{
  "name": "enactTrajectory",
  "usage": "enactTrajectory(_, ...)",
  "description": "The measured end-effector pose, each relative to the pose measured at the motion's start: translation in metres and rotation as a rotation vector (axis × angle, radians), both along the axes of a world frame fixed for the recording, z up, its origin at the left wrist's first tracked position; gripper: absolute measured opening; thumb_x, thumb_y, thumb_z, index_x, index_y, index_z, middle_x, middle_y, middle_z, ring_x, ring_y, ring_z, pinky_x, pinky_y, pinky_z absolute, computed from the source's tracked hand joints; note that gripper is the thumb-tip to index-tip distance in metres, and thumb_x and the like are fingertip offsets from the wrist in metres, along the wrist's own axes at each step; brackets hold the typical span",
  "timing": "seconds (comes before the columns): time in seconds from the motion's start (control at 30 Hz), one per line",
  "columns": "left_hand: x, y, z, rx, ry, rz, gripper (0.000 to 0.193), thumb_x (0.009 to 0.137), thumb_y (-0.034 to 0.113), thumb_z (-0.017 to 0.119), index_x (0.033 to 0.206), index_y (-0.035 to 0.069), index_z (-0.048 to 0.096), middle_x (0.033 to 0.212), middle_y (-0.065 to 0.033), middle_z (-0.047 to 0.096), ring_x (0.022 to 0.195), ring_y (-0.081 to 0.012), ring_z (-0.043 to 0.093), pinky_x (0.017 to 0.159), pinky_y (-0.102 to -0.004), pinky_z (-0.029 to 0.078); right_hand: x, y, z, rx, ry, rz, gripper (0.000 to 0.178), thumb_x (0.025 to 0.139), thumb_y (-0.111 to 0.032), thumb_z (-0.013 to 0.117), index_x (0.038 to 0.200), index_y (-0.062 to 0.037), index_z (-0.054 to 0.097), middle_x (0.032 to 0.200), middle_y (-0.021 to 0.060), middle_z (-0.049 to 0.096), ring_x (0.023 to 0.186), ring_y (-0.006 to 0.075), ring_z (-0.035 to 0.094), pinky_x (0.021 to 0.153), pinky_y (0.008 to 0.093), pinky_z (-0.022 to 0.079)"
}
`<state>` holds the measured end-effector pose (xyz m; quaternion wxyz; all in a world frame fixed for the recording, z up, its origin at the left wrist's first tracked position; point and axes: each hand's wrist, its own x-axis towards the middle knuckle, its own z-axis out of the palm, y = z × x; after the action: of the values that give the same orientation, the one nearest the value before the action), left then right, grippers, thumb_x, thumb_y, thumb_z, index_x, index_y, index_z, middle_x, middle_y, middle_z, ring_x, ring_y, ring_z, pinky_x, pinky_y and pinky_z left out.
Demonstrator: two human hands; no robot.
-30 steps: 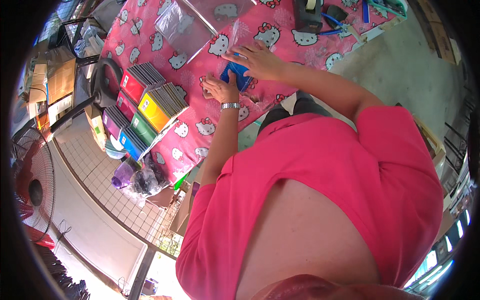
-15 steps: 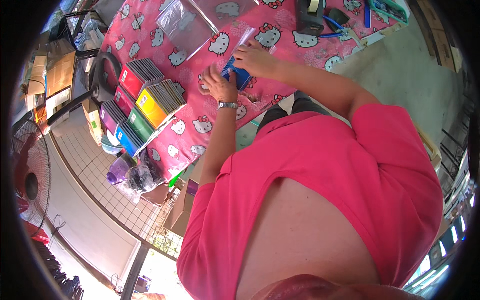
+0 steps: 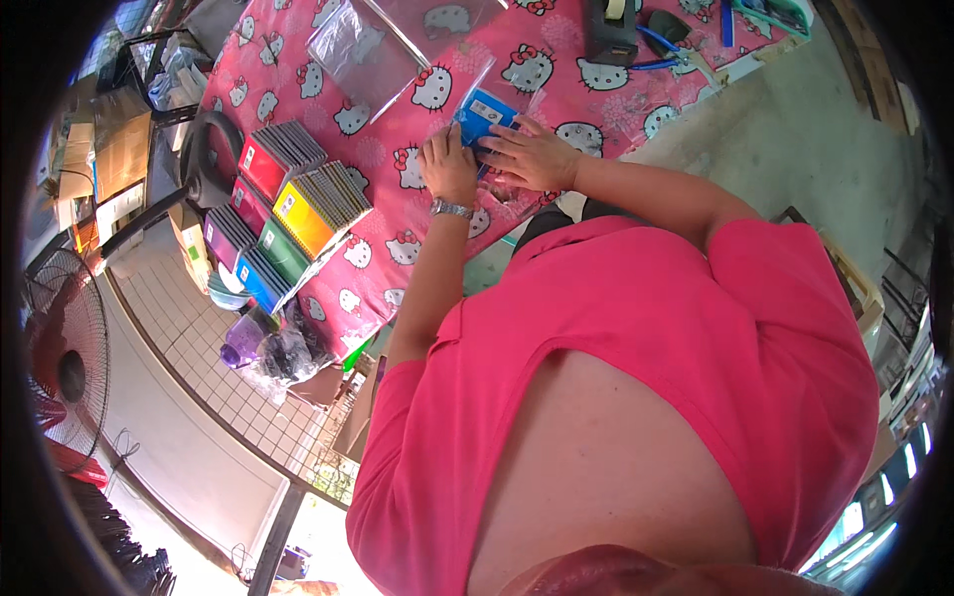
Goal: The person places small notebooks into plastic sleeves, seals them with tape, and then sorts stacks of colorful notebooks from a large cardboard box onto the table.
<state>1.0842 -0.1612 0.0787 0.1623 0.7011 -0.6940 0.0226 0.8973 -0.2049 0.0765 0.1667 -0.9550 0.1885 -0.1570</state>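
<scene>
Spiral notebooks [image 3: 303,211] stand stacked left on the counter [image 3: 393,221], likely saving space. The left hand's grip [image 3: 449,167] touches the left edge of the flat blue notebook [image 3: 484,115], the right hand's grip [image 3: 532,156] its near edge, apparently steadying it; whether either pinches, I cannot tell.

Along the table's [image 3: 376,274] left edge, six notebook stacks [image 3: 298,212] (six colours); near edge, one blue notebook [image 3: 481,115]; one tape dispenser [image 3: 610,42].

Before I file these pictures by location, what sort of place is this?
Probably a stationery workroom or storeroom: spiral notebooks grouped by colour at the left of the pink-covered table, a black tape dispenser on it, and cardboard boxes off to the left.
</scene>
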Motion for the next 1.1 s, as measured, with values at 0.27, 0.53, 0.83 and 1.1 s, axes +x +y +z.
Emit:
enactTrajectory(0.27,0.017,-0.021,0.029,0.190,0.281,-0.018,0.014,0.075,0.014,0.060,0.086,0.007,0.066,0.079,-0.0123,0.063,0.080,-0.0319,0.059,0.073,-0.0421,0.047,0.012,0.017,-0.006,-0.025,0.169,-0.216,0.073,0.082,-0.065,0.044,0.141,-0.0229,0.031,0.143,0.0147,0.029,0.134,0.0378,0.018,0.108,0.0522,0.010)
enactTrajectory(0.53,-0.015,-0.015,0.030,0.142,-0.133,0.049,0.013,0.075,0.018,0.060,0.082,0.008,0.064,0.079,-0.0080,0.063,0.082,-0.0277,0.060,0.067,-0.0402,0.051,0.009,0.019,-0.002,-0.110,0.160,-0.124,0.061,0.074,-0.068,0.049,0.128,-0.0377,0.047,0.147,0.0186,0.022,0.137,0.0403,0.008,0.107,0.0558,-0.008)
enactTrajectory(0.83,-0.023,-0.011,0.031,0.383,-0.179,0.049,0.015,0.080,0.019,0.051,0.078,0.009,0.062,0.078,-0.0089,0.063,0.076,-0.0289,0.063,0.061,-0.0415,0.051,0.034,0.017,0.020,0.090,0.401,-0.087,0.080,0.067,-0.066,0.057,0.134,-0.0229,0.045,0.143,0.0318,0.019,0.134,0.0466,0.015,0.105,0.0614,0.002)
enactTrajectory(1.1,-0.031,-0.013,0.026,0.542,-0.226,0.041,0.022,0.083,0.016,0.048,0.099,0.005,0.059,0.089,-0.0089,0.065,0.079,-0.0251,0.065,0.062,-0.0369,0.053,-0.007,-0.024,0.028,0.266,0.074,0.019,0.065,0.074,-0.058,0.058,0.121,-0.0133,0.056,0.137,0.0263,0.032,0.129,0.0430,0.023,0.104,0.0569,0.013)
